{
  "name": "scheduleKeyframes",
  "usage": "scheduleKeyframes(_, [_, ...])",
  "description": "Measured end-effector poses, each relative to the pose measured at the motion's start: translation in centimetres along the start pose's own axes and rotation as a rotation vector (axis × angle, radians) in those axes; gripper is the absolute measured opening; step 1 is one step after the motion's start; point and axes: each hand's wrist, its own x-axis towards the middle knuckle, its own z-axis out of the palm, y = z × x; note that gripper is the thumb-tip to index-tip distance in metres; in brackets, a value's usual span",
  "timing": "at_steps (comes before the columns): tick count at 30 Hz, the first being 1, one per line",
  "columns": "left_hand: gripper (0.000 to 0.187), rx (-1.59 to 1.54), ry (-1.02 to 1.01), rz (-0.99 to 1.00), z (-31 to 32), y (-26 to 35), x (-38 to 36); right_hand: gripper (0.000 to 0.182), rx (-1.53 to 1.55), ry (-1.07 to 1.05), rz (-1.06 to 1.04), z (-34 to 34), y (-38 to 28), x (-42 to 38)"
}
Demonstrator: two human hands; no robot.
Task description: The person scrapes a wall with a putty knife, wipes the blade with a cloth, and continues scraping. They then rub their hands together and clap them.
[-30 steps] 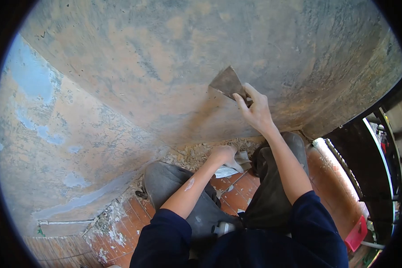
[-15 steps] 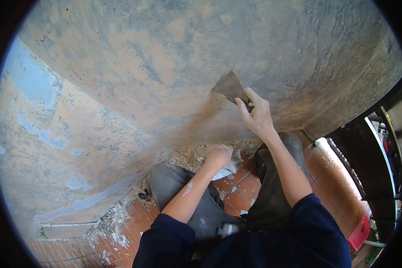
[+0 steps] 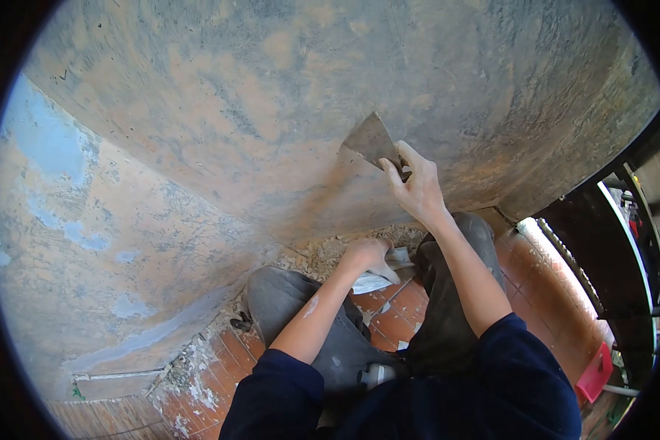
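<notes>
My right hand [image 3: 419, 183] grips a wide putty knife [image 3: 369, 139] by its handle, with thumb and fingers closed round it. The triangular blade points up and left and lies against or close to the wall [image 3: 286, 95]; exact contact is hard to tell. Low between my knees, my left hand [image 3: 367, 258] is at a crumpled white bag [image 3: 375, 283], the thumb across it and the fingers curled over its far side. Part of the bag is hidden under the hand, and its contents cannot be made out.
Blue paint patches [image 3: 48, 143] remain on the left wall. Plaster rubble [image 3: 319, 253] lies along the wall's foot, with flakes over the terracotta tiles [image 3: 396, 312]. At right stand a dark curved frame [image 3: 601, 242] and a pink plastic piece [image 3: 595, 372].
My left hand has loosened from a fist, its thumb now stretched over the white bag. My right hand and the putty knife have shifted slightly left. The view has moved a little.
</notes>
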Motion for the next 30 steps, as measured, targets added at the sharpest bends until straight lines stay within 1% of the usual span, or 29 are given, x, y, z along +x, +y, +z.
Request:
scheduleKeyframes(2, [0.084, 0.115, 0.005, -0.045, -0.4, 0.3, -0.2, 0.022, 0.024, 0.001, 0.024, 0.0, 0.0, 0.3])
scheduleKeyframes(3, [0.084, 0.115, 0.002, -0.040, -0.7, 0.7, -0.1, 0.021, -0.004, -0.003, 0.013, 0.1, 0.0, 0.5])
scheduleKeyframes(5, [0.085, -0.008, -0.034, -0.046, -1.0, 1.8, 0.2, 0.020, -0.041, -0.016, 0.012, -0.2, 0.1, 0.1])
scheduleKeyframes(6, [0.085, -0.007, -0.036, -0.043, -0.8, 1.6, 0.3, 0.019, -0.020, -0.026, 0.030, -0.3, 0.1, 0.0])
scheduleKeyframes(8, [0.091, -0.115, -0.094, 0.062, -0.5, 0.4, 0.0, 0.019, 0.014, -0.026, 0.044, 0.0, 0.0, 0.1])
scheduleKeyframes(11, [0.092, -0.183, -0.028, 0.075, -1.7, 0.5, -0.6, 0.018, 0.020, -0.037, 0.047, 0.2, 0.1, 0.5])
scheduleKeyframes(13, [0.095, -0.217, -0.039, 0.091, -1.2, 0.5, 0.1, 0.016, -0.005, -0.100, -0.005, 0.7, 0.1, 0.6])
scheduleKeyframes(14, [0.097, -0.247, -0.038, 0.105, -1.1, 0.3, 0.4, 0.016, -0.004, -0.095, -0.002, 0.5, 0.4, 0.5])
scheduleKeyframes(15, [0.097, -0.243, -0.038, 0.107, -1.0, 0.1, 0.5, 0.016, 0.026, -0.209, 0.008, -0.1, 0.9, 0.5])
scheduleKeyframes(16, [0.098, -0.141, -0.074, 0.076, -0.8, -0.3, 0.3, 0.016, 0.055, -0.324, 0.015, -0.6, 1.3, 0.5])
scheduleKeyframes(17, [0.099, -0.040, -0.108, 0.045, -0.7, -0.6, 0.3, 0.016, 0.053, -0.322, 0.011, -0.9, 1.7, 0.4])
scheduleKeyframes(18, [0.099, -0.040, -0.105, 0.046, -0.6, -0.8, 0.4, 0.018, -0.033, -0.390, 0.014, -1.2, 1.9, 0.1])
scheduleKeyframes(19, [0.099, 0.023, -0.100, 0.003, -0.4, -1.1, 0.4, 0.021, -0.116, -0.461, 0.020, -1.2, 2.1, -0.2])
scheduleKeyframes(20, [0.099, 0.087, -0.099, -0.041, 0.0, -1.4, 0.4, 0.021, -0.113, -0.465, 0.023, -0.9, 2.4, -0.3])
scheduleKeyframes(22, [0.097, 0.073, -0.119, -0.067, -0.1, -1.1, 0.2, 0.024, -0.313, -0.403, -0.059, -0.3, 2.4, -0.3])
scheduleKeyframes(23, [0.096, 0.064, -0.134, -0.088, -0.2, -0.9, 0.2, 0.024, -0.310, -0.405, -0.055, -0.2, 2.3, -0.5])
scheduleKeyframes(25, [0.094, 0.111, -0.126, -0.076, -0.2, -0.5, -0.1, 0.022, -0.502, -0.379, 0.012, 0.0, 1.1, -0.5])
scheduleKeyframes(26, [0.092, 0.159, -0.112, -0.059, -0.2, -0.3, -0.2, 0.022, -0.500, -0.378, 0.020, 0.7, 0.8, -0.5])
scheduleKeyframes(27, [0.092, 0.161, -0.120, -0.056, -0.3, -0.1, -0.5, 0.021, -0.516, -0.354, 0.003, 1.4, 0.4, -0.4])
scheduleKeyframes(29, [0.089, 0.151, -0.046, -0.026, -0.2, 0.3, -0.8, 0.020, -0.533, -0.331, -0.006, 1.8, 0.3, -0.7])
scheduleKeyframes(30, [0.089, 0.153, -0.053, -0.026, 0.0, 0.1, -0.9, 0.019, -0.542, -0.316, -0.009, 1.9, 0.3, -0.8])
